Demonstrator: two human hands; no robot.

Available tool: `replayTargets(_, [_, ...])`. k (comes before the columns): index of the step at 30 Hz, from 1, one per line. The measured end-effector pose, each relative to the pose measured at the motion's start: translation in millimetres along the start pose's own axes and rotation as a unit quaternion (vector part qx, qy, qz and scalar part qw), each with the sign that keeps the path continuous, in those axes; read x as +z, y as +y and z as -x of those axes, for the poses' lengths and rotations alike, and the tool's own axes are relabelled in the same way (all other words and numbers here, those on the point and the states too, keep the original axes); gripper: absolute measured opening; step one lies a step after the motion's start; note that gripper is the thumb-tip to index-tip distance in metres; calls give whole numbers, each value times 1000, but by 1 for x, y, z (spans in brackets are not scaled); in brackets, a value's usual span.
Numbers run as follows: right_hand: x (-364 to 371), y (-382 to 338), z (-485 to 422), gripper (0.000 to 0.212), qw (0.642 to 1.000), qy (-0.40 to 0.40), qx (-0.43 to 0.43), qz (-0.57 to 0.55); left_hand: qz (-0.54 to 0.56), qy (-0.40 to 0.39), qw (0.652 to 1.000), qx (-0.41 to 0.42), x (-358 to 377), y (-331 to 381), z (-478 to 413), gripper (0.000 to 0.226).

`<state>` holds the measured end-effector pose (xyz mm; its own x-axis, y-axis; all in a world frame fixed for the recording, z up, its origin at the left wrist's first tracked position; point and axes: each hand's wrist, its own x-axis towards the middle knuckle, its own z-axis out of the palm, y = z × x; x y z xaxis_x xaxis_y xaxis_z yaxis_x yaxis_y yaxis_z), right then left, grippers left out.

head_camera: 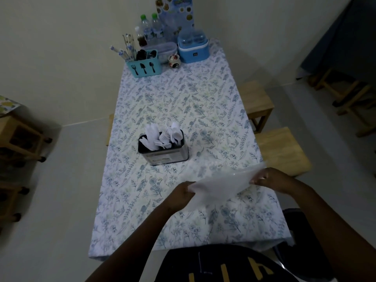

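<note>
1. Your left hand (181,195) is closed on the near left corner of a thin, see-through plastic bag (221,186), with the fingers curled round its edge.
2. Your right hand (268,180) grips the opposite end of the bag. The fingertips pinch the plastic at its far right edge.
3. The bag stretches between your two hands, slanting from the lower left end up to the higher right end. Your hands are well apart, one at each end.
4. The bag is blurred and pale, so you cannot tell whether anything is inside it or which side is its mouth.
5. You hold the bag over the near half of the table (183,98), which is covered by a cloth with a blue leaf print. Whether the bag's lower edge touches the cloth cannot be told.
6. Just beyond the bag, toward the middle of the table, stands a metal tin (165,153) holding white plastic cutlery (162,135) upright. It is nearer to your left hand than to your right, and apart from both.
7. At the far end of the table stand a blue cutlery caddy (145,67), several bottles (150,29) behind it, a small painted jar (174,60) and a blue box (193,49) with a clear lid.
8. Two wooden stools (282,151) stand along the right side of the table, the nearer one just beyond your right hand.
</note>
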<state>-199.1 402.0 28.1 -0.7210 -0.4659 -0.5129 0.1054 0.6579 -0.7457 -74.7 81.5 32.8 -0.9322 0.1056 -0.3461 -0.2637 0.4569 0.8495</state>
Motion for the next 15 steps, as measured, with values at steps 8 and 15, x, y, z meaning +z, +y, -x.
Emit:
replayTargets(8, [-4,12,16,8,998,62,-6,-17,11,51,980,192,-7,8,-40,37])
replayTargets(15, [14,12,23,8,994,-92,36,46,-31,-35,999,-26,-7,-25,-32,27])
